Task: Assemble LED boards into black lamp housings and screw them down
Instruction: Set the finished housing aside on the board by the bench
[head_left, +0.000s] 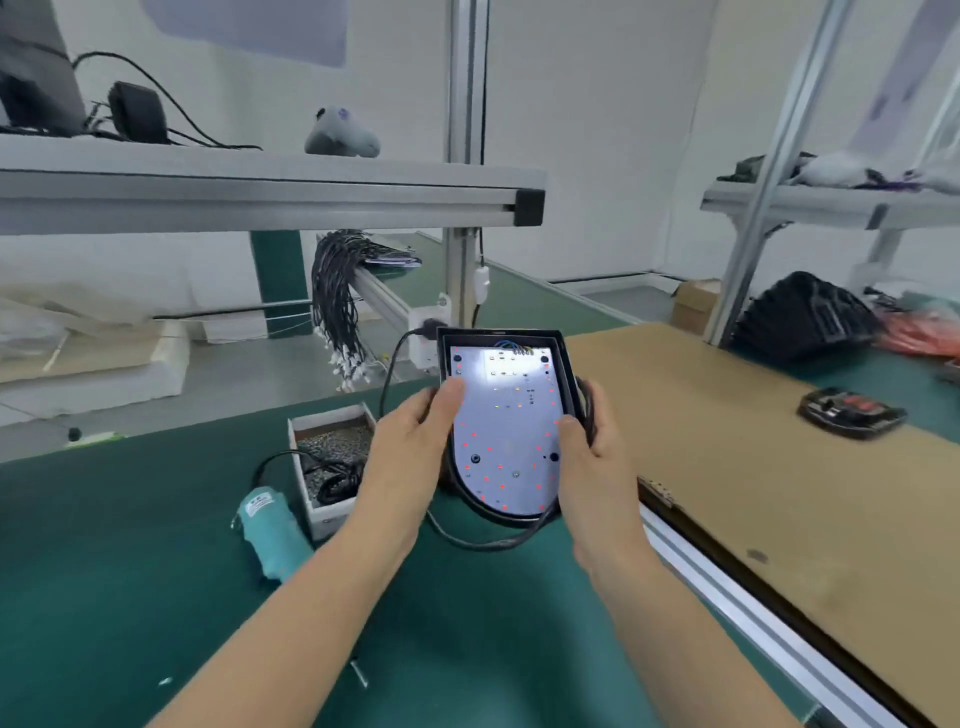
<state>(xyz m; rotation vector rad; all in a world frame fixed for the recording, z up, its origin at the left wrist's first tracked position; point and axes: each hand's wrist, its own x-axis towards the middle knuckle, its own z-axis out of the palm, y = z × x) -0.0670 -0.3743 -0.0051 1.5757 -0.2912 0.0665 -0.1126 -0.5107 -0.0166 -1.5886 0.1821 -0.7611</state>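
Head view: at frame centre, both hands hold a black lamp housing (566, 374), square at its top, rounded at its bottom, tilted up above the green mat (130, 545). Left hand (415, 447) grips its left edge, thumb on the glossy white LED board (506, 441) seated inside; right hand (592, 457) clasps the right edge. A cardboard box of screws (332, 457) sits lower left.

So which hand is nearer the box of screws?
Left. The left hand grips the housing's edge right beside the box of screws; the right hand holds the far side.
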